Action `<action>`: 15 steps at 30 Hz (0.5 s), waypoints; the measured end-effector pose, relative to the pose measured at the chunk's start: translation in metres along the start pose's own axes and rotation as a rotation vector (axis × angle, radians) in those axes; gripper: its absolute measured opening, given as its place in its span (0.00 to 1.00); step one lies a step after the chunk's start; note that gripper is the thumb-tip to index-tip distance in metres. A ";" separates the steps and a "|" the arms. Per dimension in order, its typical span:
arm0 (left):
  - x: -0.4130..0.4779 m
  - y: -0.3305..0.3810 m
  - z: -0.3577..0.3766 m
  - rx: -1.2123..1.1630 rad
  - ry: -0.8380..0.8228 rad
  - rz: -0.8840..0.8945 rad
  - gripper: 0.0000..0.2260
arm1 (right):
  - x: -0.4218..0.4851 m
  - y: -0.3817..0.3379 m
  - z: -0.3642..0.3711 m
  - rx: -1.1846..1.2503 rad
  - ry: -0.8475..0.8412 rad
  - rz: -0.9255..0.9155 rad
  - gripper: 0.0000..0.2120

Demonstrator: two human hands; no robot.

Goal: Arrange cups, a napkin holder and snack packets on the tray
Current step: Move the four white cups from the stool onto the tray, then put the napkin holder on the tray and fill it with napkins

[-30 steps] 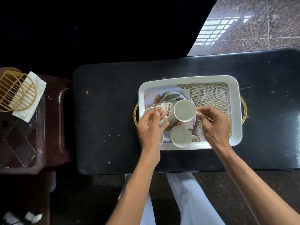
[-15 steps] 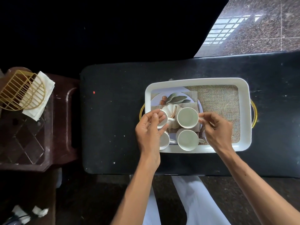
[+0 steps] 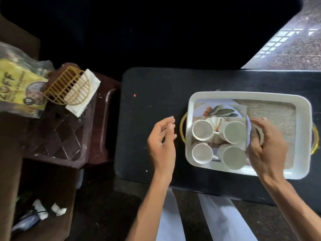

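A white tray [image 3: 304, 136] with gold handles lies on a black table [image 3: 152, 94]. Several white cups [image 3: 202, 130] stand in its left half on a printed mat. My left hand [image 3: 162, 141] hovers over the table just left of the tray, fingers loosely curled, holding nothing. My right hand [image 3: 265, 146] is blurred over the tray's middle, right of the cups, fingers spread, with nothing visible in it. A gold wire napkin holder [image 3: 67, 87] with white napkins lies on a brown stool at the left. A yellow snack packet [image 3: 19, 84] lies beside it.
The brown plastic stool [image 3: 69, 136] stands left of the table, with a gap between them. The tray's right half shows bare burlap lining [image 3: 278, 110]. White trouser legs [image 3: 217, 220] are below the table edge. Speckled floor [image 3: 295, 49] at top right.
My left hand let go of the upper left cup and drew back left, off the tray. My right hand released the cup handle. The view swung left, revealing the snack packet.
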State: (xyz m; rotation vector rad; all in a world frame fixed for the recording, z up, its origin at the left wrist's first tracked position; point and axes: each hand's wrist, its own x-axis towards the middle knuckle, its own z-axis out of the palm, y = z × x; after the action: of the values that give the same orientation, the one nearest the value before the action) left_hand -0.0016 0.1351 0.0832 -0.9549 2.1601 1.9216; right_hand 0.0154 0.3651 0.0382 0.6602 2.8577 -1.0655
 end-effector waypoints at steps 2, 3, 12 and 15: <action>0.010 -0.001 -0.025 0.115 0.057 0.101 0.10 | -0.009 -0.030 0.011 -0.015 -0.006 -0.106 0.15; 0.015 0.000 -0.038 0.163 0.081 0.145 0.11 | -0.014 -0.047 0.019 -0.013 -0.040 -0.162 0.15; 0.094 0.015 -0.172 0.638 0.212 0.433 0.18 | -0.052 -0.192 0.140 -0.314 -0.372 -0.562 0.33; 0.130 0.025 -0.210 0.783 0.200 0.487 0.20 | -0.054 -0.230 0.177 -0.434 -0.423 -0.618 0.37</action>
State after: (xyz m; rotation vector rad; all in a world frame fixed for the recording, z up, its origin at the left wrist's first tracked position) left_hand -0.0493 -0.1088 0.0870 -0.5059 3.0835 0.8974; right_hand -0.0487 0.0772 0.0541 -0.4459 2.7865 -0.4742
